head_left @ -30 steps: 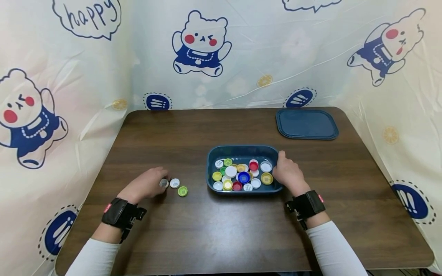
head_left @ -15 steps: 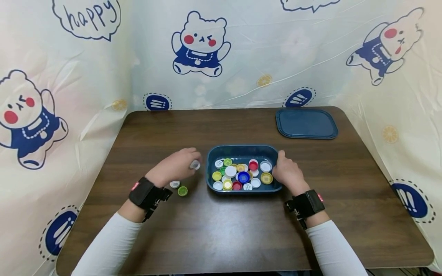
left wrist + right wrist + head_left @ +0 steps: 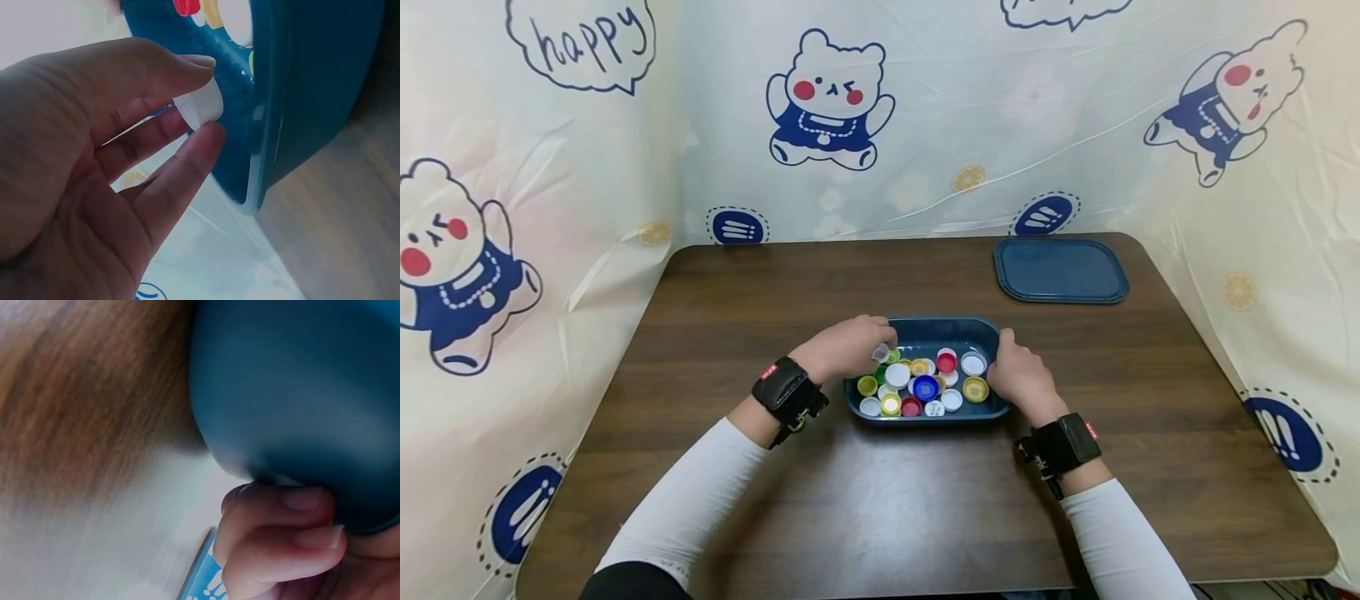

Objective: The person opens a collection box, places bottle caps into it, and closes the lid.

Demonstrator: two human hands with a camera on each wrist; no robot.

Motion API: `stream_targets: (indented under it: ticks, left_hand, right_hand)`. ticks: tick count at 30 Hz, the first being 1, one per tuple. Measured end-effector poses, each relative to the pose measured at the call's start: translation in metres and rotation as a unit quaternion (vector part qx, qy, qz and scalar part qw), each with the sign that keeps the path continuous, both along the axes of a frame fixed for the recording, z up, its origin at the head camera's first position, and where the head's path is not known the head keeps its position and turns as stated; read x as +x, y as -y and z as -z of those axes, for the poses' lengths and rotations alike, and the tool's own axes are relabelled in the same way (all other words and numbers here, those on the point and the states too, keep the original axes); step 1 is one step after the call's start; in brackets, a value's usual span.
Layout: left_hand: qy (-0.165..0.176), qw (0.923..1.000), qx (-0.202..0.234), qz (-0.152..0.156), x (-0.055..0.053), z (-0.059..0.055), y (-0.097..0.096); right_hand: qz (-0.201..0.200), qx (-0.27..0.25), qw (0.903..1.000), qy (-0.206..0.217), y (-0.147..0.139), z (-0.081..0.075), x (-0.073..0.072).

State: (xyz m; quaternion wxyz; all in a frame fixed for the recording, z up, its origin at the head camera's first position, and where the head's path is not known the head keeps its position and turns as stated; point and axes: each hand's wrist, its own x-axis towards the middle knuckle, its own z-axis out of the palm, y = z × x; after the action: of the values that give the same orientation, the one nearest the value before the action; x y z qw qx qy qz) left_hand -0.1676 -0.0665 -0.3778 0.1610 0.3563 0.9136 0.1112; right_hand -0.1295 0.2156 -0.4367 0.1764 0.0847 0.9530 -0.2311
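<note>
My left hand (image 3: 848, 346) is over the left end of a dark blue plastic box (image 3: 943, 330). Between thumb and fingertips it pinches a white bottle cap (image 3: 200, 105), just above the box's inside in the left wrist view. Many bottle caps in white, yellow, green, red and blue lie in the box, among them a blue cap (image 3: 926, 387) and a red cap (image 3: 947, 361). At the box's right end my right hand (image 3: 1022, 379) grips the rim; its curled fingers (image 3: 281, 550) show against the wall in the right wrist view.
A flat dark blue lid (image 3: 1062, 271) lies at the back right of the brown wooden table (image 3: 880, 517). A sliver of a green cap (image 3: 798, 424) shows beside the left wrist strap, which hides most of it. A printed curtain (image 3: 955, 108) stands behind the table.
My left hand has picked the white cap up from the table and carried it right, over the box. The right hand stays on the box's rim.
</note>
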Motion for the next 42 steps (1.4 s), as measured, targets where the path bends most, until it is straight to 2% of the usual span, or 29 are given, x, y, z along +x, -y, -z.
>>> stream_targets:
  ticks: [4,9,14,18,24,29,34,38,42]
  left_hand:
    - [-0.008,0.9999,-0.014,-0.001,0.0,0.0,0.0]
    - [-0.032,0.9993,-0.016,-0.013,0.004,-0.007,0.01]
    - [-0.064,0.997,0.023,-0.037,0.011,-0.014,0.038]
    - [-0.064,0.995,0.036,-0.067,0.021,-0.013,0.068]
    - [-0.016,0.9937,0.014,-0.11,0.035,0.0,0.108]
    - [0.018,0.9934,-0.013,-0.112,0.046,0.017,0.132]
    - [0.007,0.9954,-0.031,-0.09,0.053,0.035,0.147]
    - [-0.012,0.9965,-0.008,-0.083,0.055,0.047,0.152]
    - [-0.023,0.9966,0.021,-0.076,0.055,0.052,0.153]
  right_hand:
    - [0.0,-0.001,1.0,0.004,0.002,0.0,0.001]
    - [-0.005,-0.001,1.0,0.0,0.001,-0.001,0.003]
    - [-0.003,-0.003,1.0,0.002,0.0,-0.002,0.003]
    - [-0.006,-0.006,1.0,0.002,-0.001,-0.002,0.002]
    - [-0.012,-0.004,0.9999,-0.008,-0.003,-0.001,0.002]
    - [-0.015,-0.006,0.9999,-0.005,-0.002,0.001,0.002]
    - [-0.013,-0.006,0.9999,0.002,-0.001,0.002,0.002]
    - [-0.011,-0.005,0.9999,0.0,0.0,0.001,0.002]
    - [-0.009,-0.002,1.0,-0.001,0.0,0.0,0.002]
